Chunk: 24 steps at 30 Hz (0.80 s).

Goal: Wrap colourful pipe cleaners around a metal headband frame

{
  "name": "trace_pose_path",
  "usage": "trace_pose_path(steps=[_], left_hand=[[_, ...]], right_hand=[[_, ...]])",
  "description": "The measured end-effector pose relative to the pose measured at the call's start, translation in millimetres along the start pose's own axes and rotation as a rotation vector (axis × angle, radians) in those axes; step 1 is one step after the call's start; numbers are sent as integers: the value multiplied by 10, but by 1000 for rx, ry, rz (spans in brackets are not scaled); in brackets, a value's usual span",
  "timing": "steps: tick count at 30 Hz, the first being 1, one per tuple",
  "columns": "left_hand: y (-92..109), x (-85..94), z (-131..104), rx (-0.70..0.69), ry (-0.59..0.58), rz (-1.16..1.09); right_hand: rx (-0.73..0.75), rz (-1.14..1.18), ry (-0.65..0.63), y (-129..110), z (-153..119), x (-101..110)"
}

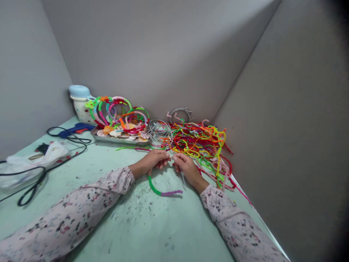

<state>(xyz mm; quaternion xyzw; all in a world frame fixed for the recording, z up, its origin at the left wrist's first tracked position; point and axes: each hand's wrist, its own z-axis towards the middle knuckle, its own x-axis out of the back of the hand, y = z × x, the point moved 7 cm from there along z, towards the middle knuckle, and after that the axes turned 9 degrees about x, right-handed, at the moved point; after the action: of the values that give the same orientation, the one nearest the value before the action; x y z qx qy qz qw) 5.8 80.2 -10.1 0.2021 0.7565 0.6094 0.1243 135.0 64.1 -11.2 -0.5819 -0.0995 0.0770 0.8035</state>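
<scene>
My left hand point(156, 161) is closed over a curved pipe cleaner point(155, 189), green and then purple toward its free end, which hangs below the palm. My right hand point(187, 166) pinches a thin grey wire point(183, 177) whose tail trails down under the fingers. The fingertips of both hands almost meet just above the table, and the wire seems to pass between them. Small details at the fingertips are too fine to make out. Behind the hands lies a tangled heap of coloured pipe cleaners point(196, 140).
Left of the heap are coiled wire point(160, 133) and a metal tray point(120, 141) with shells and fuzzy hoops point(120, 109). Farther left are a lidded bottle point(82, 105), a blue glue gun point(71, 130), a black cable point(40, 178) and a plastic bag point(32, 163). Walls enclose the green table point(152, 233).
</scene>
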Motion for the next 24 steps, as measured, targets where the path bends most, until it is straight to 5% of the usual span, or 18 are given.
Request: trace_pose_path(steps=[24], left_hand=[[9, 13, 4, -63, -9, 31]], right_hand=[[-18, -61, 33, -15, 1, 20]])
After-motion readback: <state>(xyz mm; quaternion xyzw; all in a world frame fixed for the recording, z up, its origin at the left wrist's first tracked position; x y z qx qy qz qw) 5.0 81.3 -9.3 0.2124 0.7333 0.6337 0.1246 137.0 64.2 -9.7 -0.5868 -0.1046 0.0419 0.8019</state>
